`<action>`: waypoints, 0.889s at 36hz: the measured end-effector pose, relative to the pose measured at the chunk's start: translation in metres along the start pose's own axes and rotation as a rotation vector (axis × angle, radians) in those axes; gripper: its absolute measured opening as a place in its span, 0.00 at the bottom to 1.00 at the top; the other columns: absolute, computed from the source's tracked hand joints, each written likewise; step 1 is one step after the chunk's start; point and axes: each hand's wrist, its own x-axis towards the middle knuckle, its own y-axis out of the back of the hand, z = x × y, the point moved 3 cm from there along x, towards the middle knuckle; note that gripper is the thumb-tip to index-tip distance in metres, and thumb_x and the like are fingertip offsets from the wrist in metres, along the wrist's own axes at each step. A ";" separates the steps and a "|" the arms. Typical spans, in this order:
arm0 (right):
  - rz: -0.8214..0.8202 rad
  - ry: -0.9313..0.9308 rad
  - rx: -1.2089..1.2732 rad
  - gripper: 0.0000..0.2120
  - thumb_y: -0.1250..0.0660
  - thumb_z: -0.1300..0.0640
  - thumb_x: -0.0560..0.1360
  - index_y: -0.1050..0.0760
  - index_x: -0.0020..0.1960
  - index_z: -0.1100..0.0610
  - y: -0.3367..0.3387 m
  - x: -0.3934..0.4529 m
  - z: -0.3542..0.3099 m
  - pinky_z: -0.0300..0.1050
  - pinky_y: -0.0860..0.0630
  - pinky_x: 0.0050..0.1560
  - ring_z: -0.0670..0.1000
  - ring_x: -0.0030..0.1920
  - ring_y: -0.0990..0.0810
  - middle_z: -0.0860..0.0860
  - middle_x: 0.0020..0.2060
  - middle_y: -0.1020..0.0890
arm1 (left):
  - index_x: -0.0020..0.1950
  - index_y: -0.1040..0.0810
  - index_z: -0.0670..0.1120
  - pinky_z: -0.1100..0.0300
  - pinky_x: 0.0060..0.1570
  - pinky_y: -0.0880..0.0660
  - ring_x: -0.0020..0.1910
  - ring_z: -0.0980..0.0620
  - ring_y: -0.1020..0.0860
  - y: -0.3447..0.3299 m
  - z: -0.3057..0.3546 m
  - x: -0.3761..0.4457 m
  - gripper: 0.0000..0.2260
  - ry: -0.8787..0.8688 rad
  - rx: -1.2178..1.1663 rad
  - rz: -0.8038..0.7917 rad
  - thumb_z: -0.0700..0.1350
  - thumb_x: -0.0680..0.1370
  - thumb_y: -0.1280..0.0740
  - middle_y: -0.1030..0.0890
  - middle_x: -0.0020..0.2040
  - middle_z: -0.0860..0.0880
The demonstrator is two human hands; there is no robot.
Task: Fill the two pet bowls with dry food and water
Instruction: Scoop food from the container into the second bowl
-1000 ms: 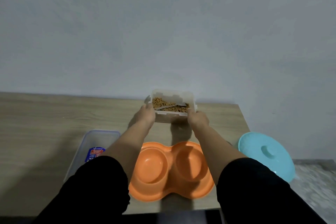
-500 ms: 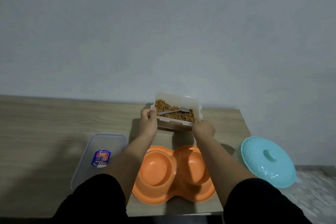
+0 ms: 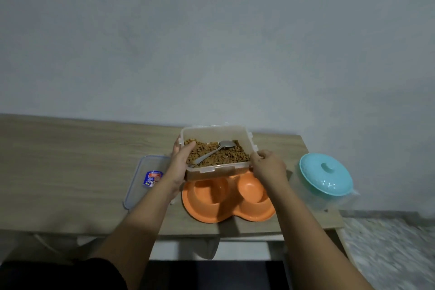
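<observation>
Fingers (image 3: 188,148) of both hands clamp a clear plastic kibble tub (image 3: 215,148) mid-frame, above the orange double pet bowl (image 3: 226,198), both its wells unfilled.

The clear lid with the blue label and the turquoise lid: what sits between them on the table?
In the head view, the orange double pet bowl sits between the clear lid and the turquoise lid; both wells look empty.
</observation>
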 end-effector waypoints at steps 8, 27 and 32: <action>-0.072 0.535 -0.392 0.20 0.36 0.63 0.73 0.24 0.62 0.47 -0.006 -0.046 -0.058 0.40 0.30 0.49 0.52 0.55 0.25 0.51 0.53 0.24 | 0.71 0.34 0.51 0.50 0.53 0.25 0.60 0.46 0.25 0.007 -0.018 -0.054 0.21 -0.063 0.033 -0.041 0.56 0.80 0.43 0.24 0.63 0.45; -0.024 0.738 -0.179 0.03 0.38 0.60 0.78 0.26 0.50 0.56 -0.031 -0.079 -0.069 0.43 0.30 0.40 0.49 0.41 0.26 0.52 0.46 0.21 | 0.73 0.38 0.55 0.41 0.69 0.35 0.70 0.45 0.32 0.027 -0.015 -0.083 0.34 -0.162 0.021 0.017 0.68 0.71 0.39 0.30 0.70 0.47; 0.138 0.621 0.061 0.03 0.40 0.59 0.79 0.32 0.51 0.58 -0.019 -0.078 -0.062 0.50 0.23 0.40 0.53 0.40 0.19 0.55 0.42 0.18 | 0.74 0.38 0.53 0.44 0.66 0.32 0.67 0.46 0.30 0.029 -0.016 -0.084 0.25 -0.173 0.004 0.028 0.60 0.79 0.44 0.29 0.68 0.47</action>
